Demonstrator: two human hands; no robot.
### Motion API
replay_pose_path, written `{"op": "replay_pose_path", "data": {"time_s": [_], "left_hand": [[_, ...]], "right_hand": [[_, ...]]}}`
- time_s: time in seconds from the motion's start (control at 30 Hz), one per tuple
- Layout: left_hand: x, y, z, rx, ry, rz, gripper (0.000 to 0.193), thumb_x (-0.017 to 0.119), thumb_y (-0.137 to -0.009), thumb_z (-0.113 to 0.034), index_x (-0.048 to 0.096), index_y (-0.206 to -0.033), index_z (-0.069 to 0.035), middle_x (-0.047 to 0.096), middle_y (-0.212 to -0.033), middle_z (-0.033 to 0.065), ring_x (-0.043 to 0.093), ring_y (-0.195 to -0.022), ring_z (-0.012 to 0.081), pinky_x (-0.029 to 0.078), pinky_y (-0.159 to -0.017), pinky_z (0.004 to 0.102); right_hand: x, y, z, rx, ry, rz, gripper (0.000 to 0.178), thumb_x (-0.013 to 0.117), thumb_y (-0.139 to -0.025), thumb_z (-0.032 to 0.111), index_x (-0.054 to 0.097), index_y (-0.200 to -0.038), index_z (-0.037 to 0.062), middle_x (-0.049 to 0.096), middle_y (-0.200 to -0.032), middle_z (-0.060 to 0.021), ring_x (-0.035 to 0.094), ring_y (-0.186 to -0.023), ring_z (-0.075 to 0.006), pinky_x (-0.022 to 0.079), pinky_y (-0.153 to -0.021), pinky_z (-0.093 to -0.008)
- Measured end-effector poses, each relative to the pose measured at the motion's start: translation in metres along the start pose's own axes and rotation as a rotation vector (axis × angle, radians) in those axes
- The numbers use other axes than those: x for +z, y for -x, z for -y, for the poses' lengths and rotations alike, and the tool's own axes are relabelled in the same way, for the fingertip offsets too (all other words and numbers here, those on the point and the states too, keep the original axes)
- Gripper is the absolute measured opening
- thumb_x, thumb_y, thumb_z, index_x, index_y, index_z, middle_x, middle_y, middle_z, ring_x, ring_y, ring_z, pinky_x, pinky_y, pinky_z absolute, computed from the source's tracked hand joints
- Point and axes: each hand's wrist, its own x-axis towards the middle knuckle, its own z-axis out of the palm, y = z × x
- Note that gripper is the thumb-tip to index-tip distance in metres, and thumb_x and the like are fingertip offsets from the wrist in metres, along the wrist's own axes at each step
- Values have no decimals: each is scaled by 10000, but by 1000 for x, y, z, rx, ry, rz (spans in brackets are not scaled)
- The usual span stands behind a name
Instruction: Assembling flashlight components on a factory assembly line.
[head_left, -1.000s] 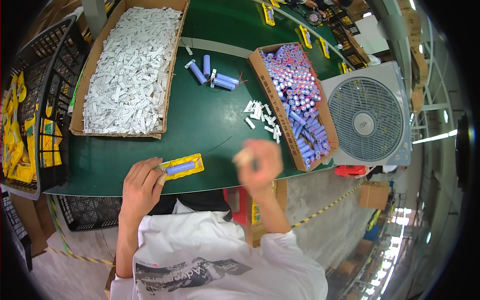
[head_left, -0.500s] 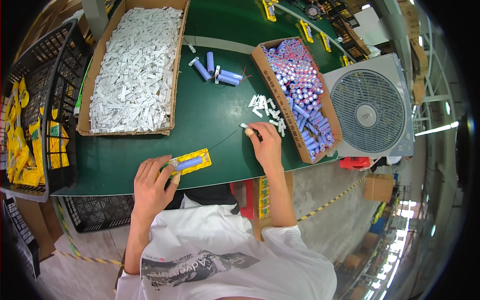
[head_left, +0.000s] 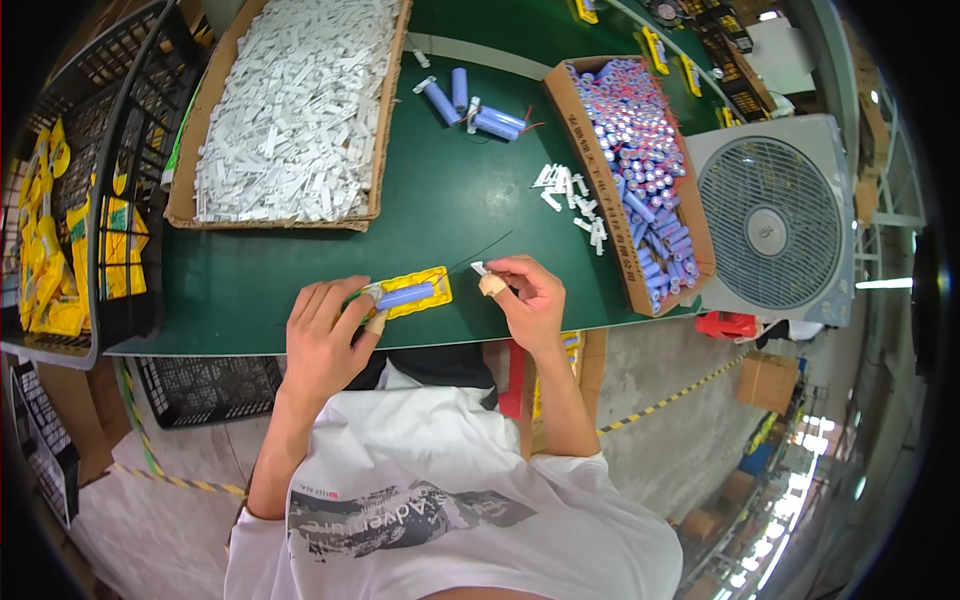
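Note:
On the green table near its front edge, a yellow plastic case (head_left: 437, 283) holds a blue-purple cylindrical battery cell (head_left: 408, 295). My left hand (head_left: 325, 322) grips the case's left end between thumb and fingers, which partly cover it. A thin dark wire (head_left: 490, 245) rises from the case toward the upper right. Just right of the case, my right hand (head_left: 532, 303) pinches a small white plastic piece (head_left: 479, 268) between thumb and forefinger. Both thumbs wear tan finger covers. Beyond the right hand lies a loose cluster of similar white pieces (head_left: 583, 207).
A cardboard box (head_left: 378, 150) of white pieces stands left, beside a black crate (head_left: 95, 250) with yellow cases. Loose cells (head_left: 440, 102) lie at the back. On the right are a carton (head_left: 590, 150) full of cells and a grey box fan (head_left: 835, 200).
My right hand has lifted a white piece from beside the cluster and brought it left, nearer the yellow case. My left hand still grips the case. The whole view has shifted.

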Motion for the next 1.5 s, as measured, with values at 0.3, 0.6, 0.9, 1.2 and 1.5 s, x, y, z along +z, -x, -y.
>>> {"op": "replay_pose_path", "data": {"time_s": [0.3,0.6,0.9,1.2,1.5], "left_hand": [[6,3,6,6,17,-53,259,840,-755,-62,661,-941,-45,726,-1139,104,685,-937,308,537,-852,440],[7,8,11,38,-9,-77,316,865,-737,-109,661,-974,-63,713,-1163,84,697,-980,289,543,-880,440],[8,12,11,45,4,-64,297,848,-763,-141,662,-987,-77,705,-1192,79,697,-1004,286,544,-906,446],[6,9,12,52,-4,-61,291,845,-768,-147,663,-983,-72,708,-1198,83,699,-1007,284,546,-908,444],[11,13,10,49,0,-54,286,857,-753,-143,655,-946,-78,721,-1186,80,705,-1029,278,549,-910,444]], "right_hand": [[-9,-32,39,-172,557,379,223,757,-868,-27,791,-1078,39,717,-1016,-83,715,-879,-200,563,-768,-317],[19,-76,79,120,675,715,193,802,-893,51,775,-1083,26,787,-967,-78,758,-820,-167,592,-723,-291],[33,-105,89,207,735,923,370,769,-887,14,711,-1251,50,797,-947,-125,775,-841,-226,616,-787,-348],[41,-76,77,259,739,692,437,797,-856,-7,706,-1280,48,793,-933,-124,779,-838,-181,624,-774,-303],[25,-67,60,216,598,546,394,792,-855,-13,739,-1242,35,809,-980,-123,790,-864,-182,620,-793,-287]]}}
